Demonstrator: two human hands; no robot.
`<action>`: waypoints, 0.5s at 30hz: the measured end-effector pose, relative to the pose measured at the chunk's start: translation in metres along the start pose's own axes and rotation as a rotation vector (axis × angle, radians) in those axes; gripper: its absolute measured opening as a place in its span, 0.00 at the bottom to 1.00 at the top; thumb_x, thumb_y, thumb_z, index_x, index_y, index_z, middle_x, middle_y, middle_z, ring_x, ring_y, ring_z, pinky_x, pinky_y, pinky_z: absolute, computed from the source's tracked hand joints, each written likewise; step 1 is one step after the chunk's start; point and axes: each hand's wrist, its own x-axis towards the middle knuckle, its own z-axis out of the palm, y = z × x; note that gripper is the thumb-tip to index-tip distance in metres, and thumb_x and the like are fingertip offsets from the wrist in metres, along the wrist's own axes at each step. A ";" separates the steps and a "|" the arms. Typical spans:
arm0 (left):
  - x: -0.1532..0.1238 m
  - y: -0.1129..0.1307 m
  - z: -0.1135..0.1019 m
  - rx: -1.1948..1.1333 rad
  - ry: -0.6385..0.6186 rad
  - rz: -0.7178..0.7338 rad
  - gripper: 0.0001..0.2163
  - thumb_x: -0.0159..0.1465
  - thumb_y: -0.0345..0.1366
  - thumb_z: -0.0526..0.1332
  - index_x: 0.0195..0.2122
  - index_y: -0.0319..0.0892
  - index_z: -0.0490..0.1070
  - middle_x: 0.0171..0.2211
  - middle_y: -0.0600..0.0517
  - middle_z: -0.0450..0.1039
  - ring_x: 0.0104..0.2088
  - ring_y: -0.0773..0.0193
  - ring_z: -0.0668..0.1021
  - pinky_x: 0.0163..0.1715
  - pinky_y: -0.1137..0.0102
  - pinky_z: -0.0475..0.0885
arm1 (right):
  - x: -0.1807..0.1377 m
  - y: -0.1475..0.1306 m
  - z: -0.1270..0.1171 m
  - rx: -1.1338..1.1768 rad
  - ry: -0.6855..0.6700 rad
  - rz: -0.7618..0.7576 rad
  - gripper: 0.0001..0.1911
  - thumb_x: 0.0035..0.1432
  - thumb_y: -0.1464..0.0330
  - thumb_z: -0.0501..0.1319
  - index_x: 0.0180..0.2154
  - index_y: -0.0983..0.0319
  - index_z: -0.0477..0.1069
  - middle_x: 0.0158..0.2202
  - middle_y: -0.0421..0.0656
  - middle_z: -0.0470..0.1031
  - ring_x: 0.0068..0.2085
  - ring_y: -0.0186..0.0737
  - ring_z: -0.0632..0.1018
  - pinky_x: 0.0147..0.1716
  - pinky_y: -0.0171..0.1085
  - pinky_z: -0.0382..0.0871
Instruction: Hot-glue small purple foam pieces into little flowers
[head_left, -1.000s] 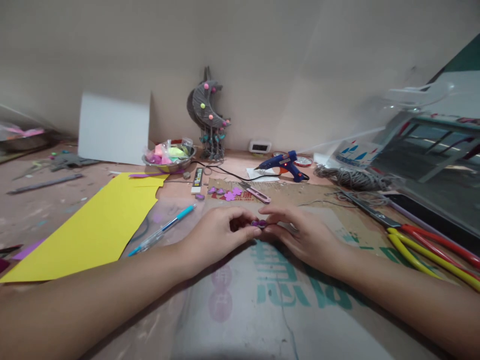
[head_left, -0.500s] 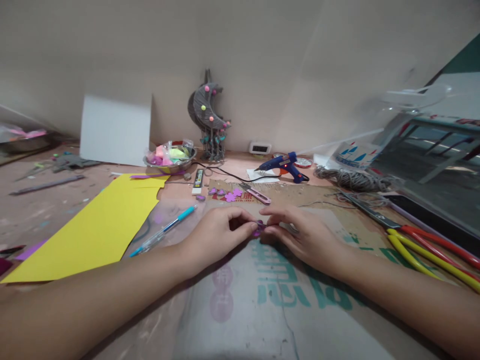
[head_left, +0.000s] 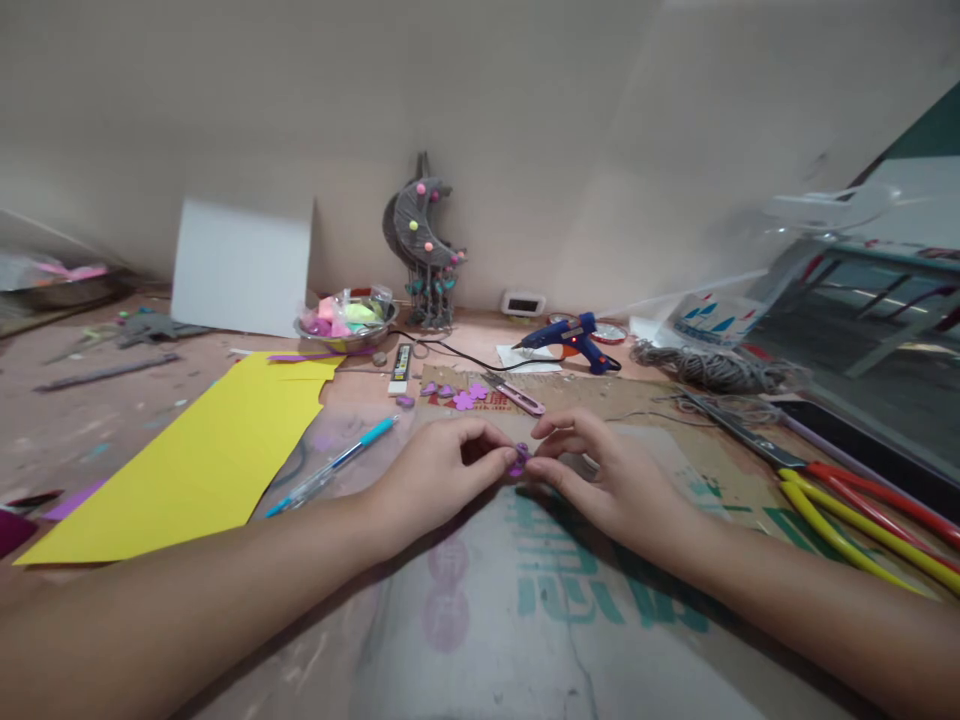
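A small purple paper flower [head_left: 518, 460], partly covered by fingertips, is pinched between the thumb and forefinger of my left hand [head_left: 442, 478]. My right hand [head_left: 611, 480] is just to its right: the thumb tip touches or nearly touches the flower, while the forefinger is raised and apart from the thumb. Beyond my hands lie flat purple paper flowers [head_left: 466, 398] and several small purple curled pieces [head_left: 446, 391]. A pink-handled craft knife [head_left: 517, 395] rests beside them.
Left are a blue pen [head_left: 337, 465] and yellow paper [head_left: 187, 450]. Behind stand a bowl of coloured clay [head_left: 349, 315], a grey moon ornament [head_left: 424, 235] and a blue glue gun [head_left: 570, 340] with its cord. To the right lie scissors [head_left: 817, 490], a phone [head_left: 877, 455] and grey yarn [head_left: 705, 367].
My right forefinger has lifted away from the thumb, showing more of the purple flower. My left hand keeps its pinch. The whole view has shifted slightly.
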 end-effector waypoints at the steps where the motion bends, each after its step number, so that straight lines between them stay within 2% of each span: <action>1: 0.000 0.000 0.000 -0.003 -0.006 0.004 0.07 0.60 0.32 0.57 0.33 0.41 0.76 0.32 0.55 0.78 0.33 0.68 0.76 0.34 0.76 0.69 | 0.000 0.000 0.000 -0.003 0.006 -0.001 0.06 0.60 0.68 0.56 0.39 0.58 0.59 0.28 0.39 0.78 0.31 0.37 0.79 0.30 0.34 0.71; 9: -0.001 -0.005 0.002 -0.027 -0.042 0.016 0.08 0.61 0.36 0.58 0.36 0.44 0.77 0.35 0.55 0.78 0.35 0.66 0.77 0.37 0.74 0.69 | 0.002 0.001 -0.001 0.031 0.028 0.001 0.03 0.62 0.67 0.52 0.38 0.59 0.60 0.27 0.39 0.75 0.29 0.36 0.78 0.29 0.34 0.71; 15: 0.000 -0.004 0.002 0.000 -0.036 0.035 0.09 0.62 0.36 0.56 0.33 0.42 0.76 0.32 0.55 0.78 0.33 0.68 0.76 0.34 0.76 0.68 | 0.001 0.000 -0.002 0.092 0.005 0.010 0.03 0.61 0.67 0.52 0.38 0.59 0.61 0.28 0.41 0.76 0.31 0.36 0.78 0.31 0.35 0.71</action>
